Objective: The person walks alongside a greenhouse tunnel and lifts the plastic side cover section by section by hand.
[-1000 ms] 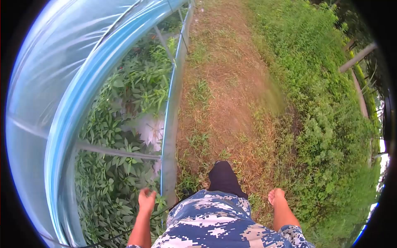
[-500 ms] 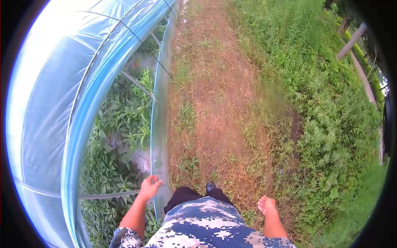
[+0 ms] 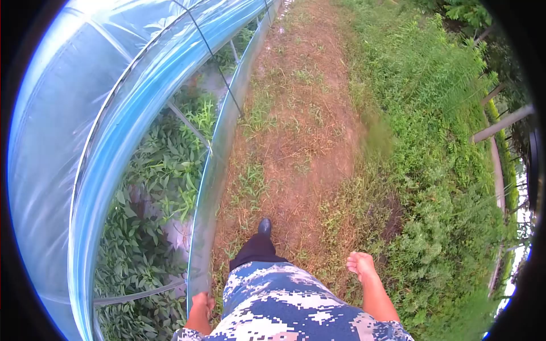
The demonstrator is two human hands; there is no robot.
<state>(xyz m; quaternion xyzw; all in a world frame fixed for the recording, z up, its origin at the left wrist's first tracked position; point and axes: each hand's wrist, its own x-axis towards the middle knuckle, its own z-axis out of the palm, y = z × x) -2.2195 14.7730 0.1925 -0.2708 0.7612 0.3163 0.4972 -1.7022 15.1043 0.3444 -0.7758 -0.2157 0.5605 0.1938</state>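
Note:
My left hand [image 3: 202, 302] hangs low at my side, next to the clear plastic strip [image 3: 200, 250] along the bottom of a plastic-covered tunnel. Its fingers look loosely curled, with nothing visible in them; whether it touches the plastic I cannot tell. My right hand [image 3: 360, 265] is held out in front of my hip with the fingers folded in, and no object shows in it. Below it lie dry grass and weeds. One dark shoe [image 3: 265, 227] shows ahead of my body on the dirt path [image 3: 301, 153].
On the left stands the plastic tunnel [image 3: 122, 131], its blue rolled-up side sheet over leafy green plants [image 3: 142, 238]. Metal struts [image 3: 187, 124] and a dark cord [image 3: 213, 54] cross the opening. Dense weeds [image 3: 438, 187] line the right side, with a pale post [image 3: 503, 123] beyond.
My left hand has swung down and back towards my body. My right hand has risen slightly forward. One foot has stepped ahead, and the view has turned a little.

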